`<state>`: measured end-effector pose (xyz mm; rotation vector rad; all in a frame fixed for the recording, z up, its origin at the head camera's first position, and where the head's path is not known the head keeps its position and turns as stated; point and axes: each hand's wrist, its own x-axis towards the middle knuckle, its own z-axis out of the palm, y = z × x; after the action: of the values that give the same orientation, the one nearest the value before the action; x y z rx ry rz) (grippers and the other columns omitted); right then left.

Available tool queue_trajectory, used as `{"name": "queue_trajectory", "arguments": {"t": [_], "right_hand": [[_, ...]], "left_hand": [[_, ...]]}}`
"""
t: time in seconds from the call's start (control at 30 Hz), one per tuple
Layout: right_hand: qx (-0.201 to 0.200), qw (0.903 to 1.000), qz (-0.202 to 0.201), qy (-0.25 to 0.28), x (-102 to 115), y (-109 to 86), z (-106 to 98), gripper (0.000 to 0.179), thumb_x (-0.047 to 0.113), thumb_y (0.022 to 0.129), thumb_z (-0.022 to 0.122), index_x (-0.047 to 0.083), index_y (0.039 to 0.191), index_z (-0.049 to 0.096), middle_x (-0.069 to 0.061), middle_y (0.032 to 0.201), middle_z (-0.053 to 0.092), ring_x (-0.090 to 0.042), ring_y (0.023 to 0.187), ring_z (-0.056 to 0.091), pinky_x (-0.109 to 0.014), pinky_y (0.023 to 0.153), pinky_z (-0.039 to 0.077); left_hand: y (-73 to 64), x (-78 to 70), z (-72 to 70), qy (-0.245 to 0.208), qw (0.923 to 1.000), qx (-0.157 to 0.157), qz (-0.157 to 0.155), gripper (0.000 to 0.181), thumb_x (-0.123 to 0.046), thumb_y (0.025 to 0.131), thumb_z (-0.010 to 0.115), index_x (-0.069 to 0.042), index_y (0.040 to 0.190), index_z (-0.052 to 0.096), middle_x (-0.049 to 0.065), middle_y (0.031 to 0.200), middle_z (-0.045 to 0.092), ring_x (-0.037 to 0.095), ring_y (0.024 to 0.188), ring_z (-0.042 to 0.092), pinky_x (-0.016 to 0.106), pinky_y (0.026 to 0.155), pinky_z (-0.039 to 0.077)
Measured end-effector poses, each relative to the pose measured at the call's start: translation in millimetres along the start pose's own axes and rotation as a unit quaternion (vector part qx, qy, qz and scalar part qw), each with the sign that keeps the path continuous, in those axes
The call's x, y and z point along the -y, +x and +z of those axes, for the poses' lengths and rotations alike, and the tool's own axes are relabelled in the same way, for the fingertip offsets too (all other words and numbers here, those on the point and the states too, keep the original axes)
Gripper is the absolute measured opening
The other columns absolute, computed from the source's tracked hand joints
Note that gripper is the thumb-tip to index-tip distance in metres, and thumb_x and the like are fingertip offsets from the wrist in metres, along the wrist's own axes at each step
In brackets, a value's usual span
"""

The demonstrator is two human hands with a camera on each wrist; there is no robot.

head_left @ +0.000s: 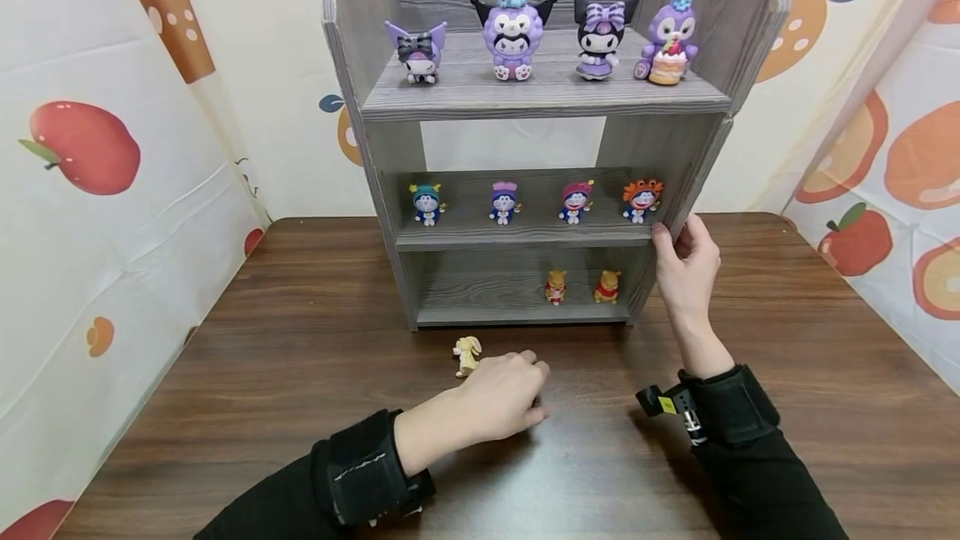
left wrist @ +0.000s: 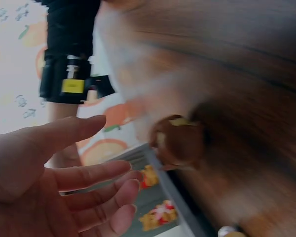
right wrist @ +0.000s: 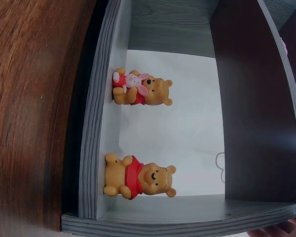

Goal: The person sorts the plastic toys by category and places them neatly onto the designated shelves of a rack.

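My left hand (head_left: pixel 491 398) is low over the table before the shelf, its fingers extended and palm bare in the left wrist view. Just beyond its fingertips in that view stands a blurred brown figurine (left wrist: pixel 180 140), mostly hidden by the hand in the head view. A cream long-eared figurine (head_left: pixel 467 355) stands behind the left hand. At the right side of the grey wooden shelf (head_left: pixel 525 242), my right hand (head_left: pixel 688 269) grips the panel edge, thumb in front. Two bear figurines, one hugging a pink piglet (right wrist: pixel 143 89), one in a red shirt (right wrist: pixel 138 177), stand on the bottom tier.
Several small blue-suited figurines (head_left: pixel 504 202) line the middle tier. Larger purple figurines, among them a bunny-eared one (head_left: pixel 513 32) and one with a cake (head_left: pixel 670 40), stand on top. The wooden table (head_left: pixel 315 340) meets fruit-printed cloth (head_left: pixel 150 273) on both sides.
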<state>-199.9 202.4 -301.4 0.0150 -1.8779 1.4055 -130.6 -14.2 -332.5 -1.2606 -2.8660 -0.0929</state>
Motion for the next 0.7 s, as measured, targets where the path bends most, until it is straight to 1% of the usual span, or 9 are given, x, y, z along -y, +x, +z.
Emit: {"name": "queue_trajectory", "arguments": {"t": [0.17,0.33,0.43,0.57,0.7], "right_hand": [[0.004,1.0000,0.002,0.005,-1.9,0.4,0.3,0.027,0.003,0.085,0.050,-0.008,0.109,0.056,-0.024,0.099,0.060,0.000,0.078,0.056,-0.013,0.065,0.042],[0.004,0.9999,0.002,0.010,-16.8,4.8,-0.6,0.028,0.003,0.085,0.050,-0.007,0.111,0.056,-0.021,0.100,0.060,0.000,0.079,0.056,-0.014,0.066,0.043],[0.002,1.0000,0.004,0.004,-25.7,8.1,-0.8,0.029,0.004,0.085,0.051,-0.005,0.112,0.056,-0.020,0.101,0.060,-0.001,0.081,0.056,-0.014,0.067,0.043],[-0.002,1.0000,0.007,-0.002,-28.9,9.6,-0.6,0.029,0.004,0.085,0.051,-0.005,0.112,0.056,-0.021,0.101,0.060,-0.001,0.082,0.056,-0.014,0.067,0.043],[0.001,1.0000,0.007,0.003,-27.8,8.8,-1.5,0.029,0.004,0.085,0.051,-0.005,0.112,0.056,-0.019,0.102,0.061,-0.002,0.082,0.057,-0.015,0.068,0.043]], "left_hand": [[1.9,5.2,9.5,0.005,0.9991,0.041,-0.012,0.026,-0.036,0.070,0.071,-0.016,0.067,0.054,-0.004,0.069,0.051,0.011,0.066,0.054,0.027,0.050,0.043],[3.4,6.1,14.7,0.004,0.9971,0.073,-0.019,0.029,-0.037,0.069,0.072,-0.018,0.058,0.053,-0.003,0.068,0.053,0.011,0.062,0.054,0.028,0.048,0.042],[4.4,5.5,16.9,0.008,0.9963,0.083,-0.023,0.029,-0.034,0.069,0.072,-0.019,0.056,0.052,-0.003,0.067,0.055,0.012,0.062,0.054,0.029,0.048,0.042],[5.9,4.7,20.0,0.008,0.9958,0.089,-0.022,0.028,-0.025,0.070,0.071,-0.018,0.054,0.049,-0.004,0.063,0.055,0.011,0.060,0.055,0.029,0.047,0.042],[7.5,5.7,21.5,0.005,0.9965,0.082,-0.015,0.029,-0.019,0.069,0.070,-0.018,0.052,0.047,-0.004,0.061,0.055,0.011,0.059,0.055,0.028,0.048,0.043]]}}
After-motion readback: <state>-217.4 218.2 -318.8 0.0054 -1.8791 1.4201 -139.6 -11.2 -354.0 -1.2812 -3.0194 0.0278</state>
